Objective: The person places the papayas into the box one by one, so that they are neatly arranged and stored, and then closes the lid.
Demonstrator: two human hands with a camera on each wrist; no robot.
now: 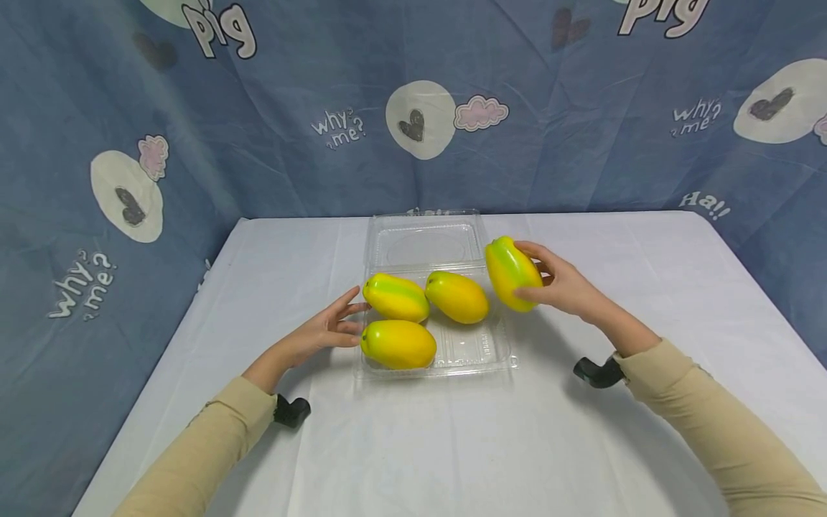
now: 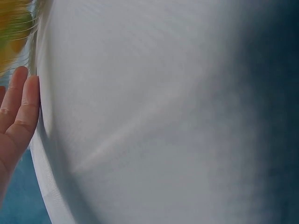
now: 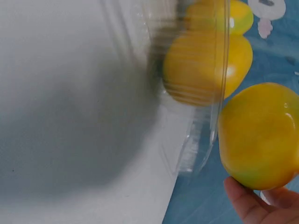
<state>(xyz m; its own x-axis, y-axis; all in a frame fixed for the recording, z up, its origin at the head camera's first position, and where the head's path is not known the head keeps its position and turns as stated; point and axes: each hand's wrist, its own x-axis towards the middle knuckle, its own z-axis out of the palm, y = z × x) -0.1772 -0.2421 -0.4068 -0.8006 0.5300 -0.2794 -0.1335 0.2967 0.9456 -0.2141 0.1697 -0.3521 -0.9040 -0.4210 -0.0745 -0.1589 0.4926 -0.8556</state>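
Now | right hand (image 1: 558, 286) grips mango (image 1: 512, 273) | left hand (image 1: 325, 332) flat, fingers straight

four yellow-green mangoes (image 1: 395, 297), one clear plastic clamshell box (image 1: 474, 352), two hands (image 1: 563, 286)

Clamshell tray (image 1: 497, 352): clear thin plastic, glossy, ribbed walls. Mangoes, incl. the held one (image 1: 512, 273): smooth, waxy sheen, look like plastic. Table (image 1: 452, 445) cover: white matt cloth, faint creases. Backdrop (image 1: 291, 165): blue matt non-woven fabric, wrinkled. Sleeves (image 1: 723, 424): beige soft knit.
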